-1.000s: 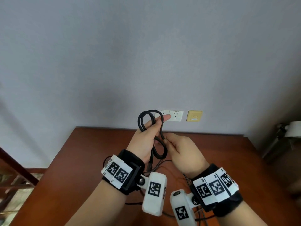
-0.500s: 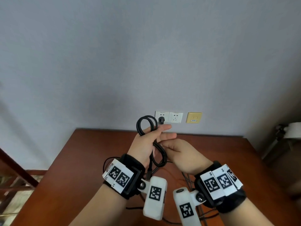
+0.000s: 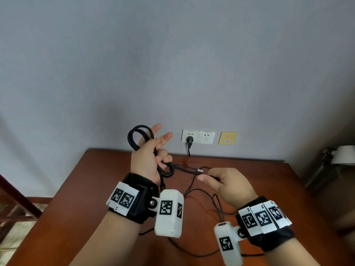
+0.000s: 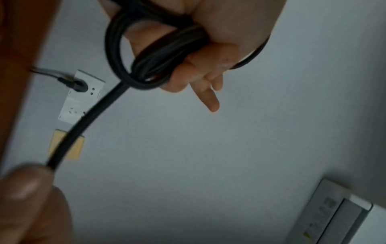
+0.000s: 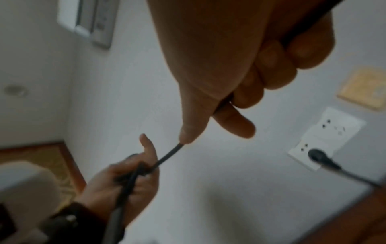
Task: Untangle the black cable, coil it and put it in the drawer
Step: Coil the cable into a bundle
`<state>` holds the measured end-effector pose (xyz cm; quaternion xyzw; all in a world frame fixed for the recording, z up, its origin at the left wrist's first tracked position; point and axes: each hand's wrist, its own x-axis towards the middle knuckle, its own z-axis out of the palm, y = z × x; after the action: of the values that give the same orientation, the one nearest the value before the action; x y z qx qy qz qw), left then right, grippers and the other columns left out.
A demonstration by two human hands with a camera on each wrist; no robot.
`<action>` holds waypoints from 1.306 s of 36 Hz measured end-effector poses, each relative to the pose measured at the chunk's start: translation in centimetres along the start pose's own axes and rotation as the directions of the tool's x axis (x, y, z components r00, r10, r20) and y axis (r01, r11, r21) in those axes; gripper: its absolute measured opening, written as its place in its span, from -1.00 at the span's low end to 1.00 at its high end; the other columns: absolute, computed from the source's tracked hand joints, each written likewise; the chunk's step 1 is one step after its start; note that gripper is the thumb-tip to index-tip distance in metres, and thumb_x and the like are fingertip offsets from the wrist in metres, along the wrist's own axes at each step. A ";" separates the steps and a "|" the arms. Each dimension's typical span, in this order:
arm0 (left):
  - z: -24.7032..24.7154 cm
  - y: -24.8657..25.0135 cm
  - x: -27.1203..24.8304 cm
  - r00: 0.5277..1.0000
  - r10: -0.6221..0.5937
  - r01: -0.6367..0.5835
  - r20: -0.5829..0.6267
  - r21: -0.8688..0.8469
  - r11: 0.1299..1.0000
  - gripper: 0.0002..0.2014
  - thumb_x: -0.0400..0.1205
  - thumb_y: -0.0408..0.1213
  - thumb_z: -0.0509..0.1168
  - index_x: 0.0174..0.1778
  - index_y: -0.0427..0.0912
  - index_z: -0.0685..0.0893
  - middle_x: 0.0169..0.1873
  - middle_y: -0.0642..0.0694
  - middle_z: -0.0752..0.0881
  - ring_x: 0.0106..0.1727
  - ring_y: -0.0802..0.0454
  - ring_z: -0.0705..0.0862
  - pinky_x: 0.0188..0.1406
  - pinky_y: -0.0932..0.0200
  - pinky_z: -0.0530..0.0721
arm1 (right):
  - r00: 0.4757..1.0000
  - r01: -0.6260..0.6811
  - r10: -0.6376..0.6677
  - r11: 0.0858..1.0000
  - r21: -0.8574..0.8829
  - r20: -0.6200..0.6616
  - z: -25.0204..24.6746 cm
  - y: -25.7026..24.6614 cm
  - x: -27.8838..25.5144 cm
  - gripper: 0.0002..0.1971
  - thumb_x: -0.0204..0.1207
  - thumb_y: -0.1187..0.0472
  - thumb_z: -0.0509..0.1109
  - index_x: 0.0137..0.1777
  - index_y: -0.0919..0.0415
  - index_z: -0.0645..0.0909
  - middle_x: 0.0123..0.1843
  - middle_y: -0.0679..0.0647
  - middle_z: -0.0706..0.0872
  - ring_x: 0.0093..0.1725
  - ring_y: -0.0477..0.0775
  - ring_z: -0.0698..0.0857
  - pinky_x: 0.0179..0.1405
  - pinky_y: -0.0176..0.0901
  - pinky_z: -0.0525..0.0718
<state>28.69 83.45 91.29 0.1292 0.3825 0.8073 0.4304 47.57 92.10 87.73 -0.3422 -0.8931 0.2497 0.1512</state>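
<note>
The black cable (image 3: 134, 140) is wound in loops around my left hand (image 3: 148, 156), which is raised above the wooden table (image 3: 76, 189). The ring and little fingers curl over the bundle while the first two fingers point out. In the left wrist view the coil (image 4: 167, 54) crosses the palm. One taut strand (image 3: 184, 167) runs right to my right hand (image 3: 226, 181), which pinches it between thumb and fingers (image 5: 234, 118). No drawer is in view.
A white double wall socket (image 3: 205, 136) holds a black plug (image 3: 189, 140) whose cord drops behind the table. A yellow wall plate (image 3: 227, 138) is beside it. Thin camera wires (image 3: 217, 206) lie on the table under my wrists. A white object (image 3: 343, 154) stands at right.
My right hand has moved right and down away from the left, drawing a strand of cable out taut. My left hand's first two fingers have straightened.
</note>
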 end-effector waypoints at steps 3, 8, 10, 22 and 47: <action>-0.5 -0.1 0.3 0.999 0.033 -0.030 -0.021 0.107 0.994 -0.75 0.74 -0.30 0.15 0.24 0.03 0.65 -0.42 -0.06 0.75 -0.71 0.20 0.23 -0.68 0.33 0.34 | 0.996 0.087 -0.088 0.993 -0.078 -0.003 -0.8 -0.2 -0.1 -0.80 0.64 -0.03 0.25 -0.17 0.01 0.46 -0.44 -0.11 0.50 -0.40 -0.16 0.49 -0.39 -0.15 0.36; -0.7 0.1 0.3 0.998 0.061 -0.052 -0.018 0.331 0.942 -0.78 0.72 -0.28 0.21 0.05 -0.23 0.76 -0.61 -0.04 0.50 -0.68 0.14 0.25 -0.62 0.24 0.36 | 0.944 0.327 -0.330 0.941 -0.088 -0.015 -1.8 -0.5 0.2 -0.87 0.62 0.20 0.18 0.02 0.06 0.56 -0.13 -0.14 0.60 -0.14 -0.20 0.55 -0.16 -0.28 0.47; -0.7 0.0 0.1 0.999 0.036 -0.043 0.025 0.412 0.910 -0.75 0.74 -0.27 0.18 -0.02 -0.26 0.76 -0.60 -0.04 0.53 -0.68 0.14 0.29 -0.59 0.22 0.41 | 0.921 0.384 -0.389 0.916 -0.117 -0.024 -2.1 -0.7 0.4 -0.82 0.63 0.16 0.17 0.07 0.04 0.61 -0.09 -0.19 0.57 -0.12 -0.20 0.53 -0.15 -0.38 0.47; 0.5 -1.7 -1.3 0.933 -0.214 -0.009 0.288 0.615 0.788 -0.82 0.62 -0.22 0.32 -0.17 -0.06 0.84 -0.10 -0.25 0.80 -0.02 -0.22 0.74 0.20 -0.29 0.62 | 0.859 0.445 -0.460 0.888 -0.115 -0.226 -1.6 -3.7 0.9 -0.70 0.44 -0.23 0.34 -0.07 -0.01 0.60 -0.20 -0.15 0.67 -0.26 -0.12 0.65 -0.37 -0.07 0.67; 0.1 -2.8 -0.7 0.974 -0.181 0.127 0.134 0.334 0.934 -0.81 0.68 -0.31 0.29 0.10 -0.16 0.80 -0.65 -0.11 0.29 -0.65 0.05 0.27 -0.52 0.17 0.39 | 0.937 0.110 0.011 0.939 0.325 -0.349 -0.6 -0.6 0.6 -0.82 0.68 0.20 0.22 -0.18 0.07 0.49 -0.41 0.10 0.63 -0.42 -0.10 0.54 -0.31 -0.28 0.51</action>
<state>30.79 83.89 89.38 0.2329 0.4822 0.6841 0.4952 47.02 92.32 88.62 -0.3264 -0.8047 0.3319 0.3684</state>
